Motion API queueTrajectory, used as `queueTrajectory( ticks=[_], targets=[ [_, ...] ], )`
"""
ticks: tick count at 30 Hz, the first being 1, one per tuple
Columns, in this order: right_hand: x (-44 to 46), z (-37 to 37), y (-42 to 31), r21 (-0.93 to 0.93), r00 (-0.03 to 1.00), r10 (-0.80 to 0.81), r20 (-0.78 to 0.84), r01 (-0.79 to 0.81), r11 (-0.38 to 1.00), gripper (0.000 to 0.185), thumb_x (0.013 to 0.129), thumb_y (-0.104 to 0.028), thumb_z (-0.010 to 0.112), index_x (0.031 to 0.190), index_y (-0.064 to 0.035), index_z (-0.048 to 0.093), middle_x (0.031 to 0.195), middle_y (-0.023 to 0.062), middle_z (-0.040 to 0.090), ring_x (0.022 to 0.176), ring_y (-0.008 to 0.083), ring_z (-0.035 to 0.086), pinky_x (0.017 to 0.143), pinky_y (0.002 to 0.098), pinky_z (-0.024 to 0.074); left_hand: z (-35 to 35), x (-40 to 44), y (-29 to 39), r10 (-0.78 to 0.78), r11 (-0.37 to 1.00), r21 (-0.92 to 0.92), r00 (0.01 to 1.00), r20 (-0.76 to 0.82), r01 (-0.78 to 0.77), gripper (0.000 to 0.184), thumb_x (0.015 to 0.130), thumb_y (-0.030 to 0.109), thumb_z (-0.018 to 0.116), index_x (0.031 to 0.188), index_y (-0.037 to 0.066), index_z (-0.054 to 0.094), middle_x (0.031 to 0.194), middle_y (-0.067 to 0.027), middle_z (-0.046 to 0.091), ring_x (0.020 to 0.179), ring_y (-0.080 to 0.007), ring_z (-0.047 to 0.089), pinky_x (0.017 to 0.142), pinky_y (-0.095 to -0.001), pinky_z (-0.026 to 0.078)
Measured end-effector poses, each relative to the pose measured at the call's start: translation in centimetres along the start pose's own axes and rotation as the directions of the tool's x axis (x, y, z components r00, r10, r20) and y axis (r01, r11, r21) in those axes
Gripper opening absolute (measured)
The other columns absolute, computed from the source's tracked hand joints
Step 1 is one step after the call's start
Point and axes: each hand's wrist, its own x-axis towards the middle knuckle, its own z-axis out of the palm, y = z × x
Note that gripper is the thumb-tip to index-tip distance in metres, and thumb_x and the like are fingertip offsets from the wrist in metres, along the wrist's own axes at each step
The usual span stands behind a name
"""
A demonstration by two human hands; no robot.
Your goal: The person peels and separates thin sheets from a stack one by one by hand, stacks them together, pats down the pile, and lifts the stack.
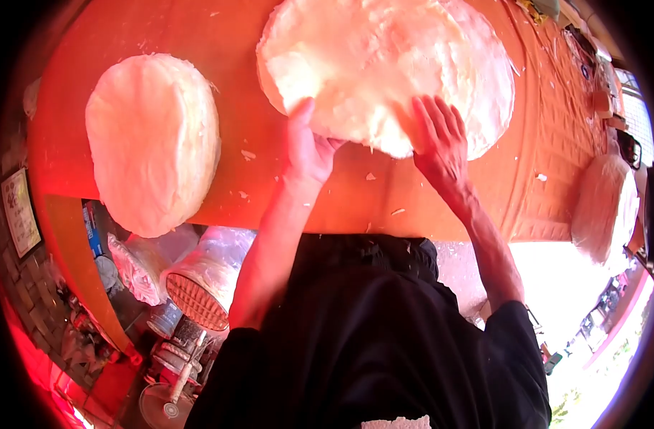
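Observation:
A large stack of thin, round, pale wrapper-like sheets (384,64) lies on the orange-covered table, its edges uneven and layered. At its near left edge is my left hand (309,150), the thumb over the rim and the other fingers tucked at or under it, partly hidden. My right hand (439,139) rests on the near right part of the stack, fingers stretched out and flat, the thumb side blurred. Off to the left, a second, smaller oval stack (152,143) of the same pale sheets sits by the table's near edge, apart from both hands.
Small white scraps dot the orange cover (341,193). A plastic-wrapped bundle (604,207) stands at the table's right end. Below the left side are a plastic-wrapped woven basket (197,299), a bucket (164,318) and a fan (166,407). A framed sheet (21,212) is at far left.

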Motion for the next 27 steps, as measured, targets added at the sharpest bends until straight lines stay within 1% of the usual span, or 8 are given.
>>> queueTrajectory(
  ticks=[4, 6, 7, 12, 15, 22, 24, 27],
  targets=[
    [4.4, 0.3, -0.9, 0.173, 0.982, -0.187, -0.042, 0.191, 0.966, 0.033, 0.071, -0.003, 0.062, 0.104, -0.0075, 0.061, 0.107, 0.0104, 0.061, 0.099, 0.0284, 0.060, 0.078, 0.0405, 0.0522, -0.9, 1.1, 1.9, 0.050, 0.997, -0.057, 0.993, 0.103, -0.045, 0.049, 0.097, 0.042, 0.048, 0.131, 0.007, 0.048, 0.121, -0.0098, 0.062, 0.101, -0.0261, 0.065, 0.079, -0.0415, 0.057],
    [7.2, 2.3, 1.4, 0.141, 0.974, -0.191, -0.120, 0.207, 0.968, 0.009, 0.079, -0.007, 0.057, 0.085, -0.0108, 0.062, 0.071, 0.0065, 0.061, 0.067, 0.0265, 0.064, 0.055, 0.0377, 0.0517, -1.2, 1.2, 2.4, 0.059, 0.998, 0.009, 0.996, 0.069, -0.060, 0.053, 0.097, 0.047, 0.047, 0.128, 0.004, 0.049, 0.114, -0.0131, 0.063, 0.098, -0.0265, 0.065, 0.078, -0.0393, 0.057],
    [9.7, 0.3, 2.3, 0.022, 0.988, -0.143, 0.049, 0.142, 0.990, 0.009, 0.081, -0.009, 0.055, 0.079, -0.0133, 0.062, 0.065, 0.0055, 0.061, 0.061, 0.0271, 0.063, 0.052, 0.0386, 0.0500, -1.3, 1.1, 2.2, 0.044, 0.996, 0.077, 0.999, 0.026, -0.045, 0.054, 0.097, 0.047, 0.047, 0.127, 0.003, 0.050, 0.112, -0.0143, 0.064, 0.097, -0.0268, 0.065, 0.078, -0.0388, 0.057],
    [15.4, -14.1, 4.0, -0.133, 0.998, -0.046, -0.037, 0.041, 0.990, 0.008, 0.080, -0.008, 0.055, 0.078, -0.0117, 0.061, 0.065, 0.0065, 0.061, 0.061, 0.0277, 0.063, 0.052, 0.0394, 0.0491, 0.0, 0.1, -2.3, 0.043, 0.879, 0.476, 0.996, -0.072, -0.003, 0.042, 0.095, 0.025, 0.059, 0.123, -0.005, 0.052, 0.102, -0.0152, 0.065, 0.089, -0.0235, 0.067, 0.077, -0.0352, 0.056],
    [14.5, -18.7, 2.0, -0.107, 0.990, -0.083, -0.115, 0.071, 0.992, 0.007, 0.080, -0.007, 0.055, 0.078, -0.0108, 0.060, 0.065, 0.0072, 0.061, 0.061, 0.0280, 0.063, 0.052, 0.0399, 0.0486, 0.2, -0.1, -3.0, 0.018, 0.905, 0.424, 0.998, -0.065, 0.011, 0.039, 0.096, 0.019, 0.058, 0.125, -0.005, 0.051, 0.101, -0.0131, 0.065, 0.087, -0.0215, 0.067, 0.076, -0.0331, 0.055],
    [2.7, -0.6, 8.0, -0.052, 0.973, -0.223, 0.066, 0.227, 0.973, 0.007, 0.072, -0.002, 0.057, 0.079, -0.0033, 0.059, 0.070, 0.0160, 0.061, 0.065, 0.0353, 0.061, 0.055, 0.0450, 0.0485, 0.3, 1.0, -3.7, -0.042, 0.869, 0.494, 0.999, 0.007, 0.033, 0.038, 0.093, 0.017, 0.062, 0.122, -0.005, 0.051, 0.094, -0.0097, 0.066, 0.076, -0.0176, 0.068, 0.065, -0.0265, 0.052],
    [3.0, -1.9, 5.6, -0.104, 0.941, 0.065, 0.332, -0.032, 0.994, 0.010, 0.075, -0.008, 0.060, 0.083, -0.0086, 0.065, 0.077, 0.0118, 0.064, 0.075, 0.0329, 0.064, 0.063, 0.0447, 0.0508, 0.6, 0.9, -4.2, -0.037, 0.853, 0.520, 0.999, -0.030, 0.047, 0.036, 0.092, 0.015, 0.063, 0.119, -0.005, 0.052, 0.092, -0.0093, 0.066, 0.070, -0.0171, 0.067, 0.059, -0.0253, 0.051],
    [1.6, -2.9, 5.1, 0.017, 0.984, 0.090, 0.157, -0.094, 0.995, 0.013, 0.073, -0.005, 0.060, 0.084, -0.0071, 0.068, 0.073, 0.0119, 0.062, 0.076, 0.0323, 0.063, 0.064, 0.0434, 0.0516, 0.9, -0.2, -5.6, -0.020, 0.888, 0.458, 0.999, -0.042, 0.037, 0.030, 0.089, 0.010, 0.065, 0.110, -0.006, 0.052, 0.085, -0.0098, 0.066, 0.059, -0.0167, 0.065, 0.048, -0.0246, 0.046]
  ],
)
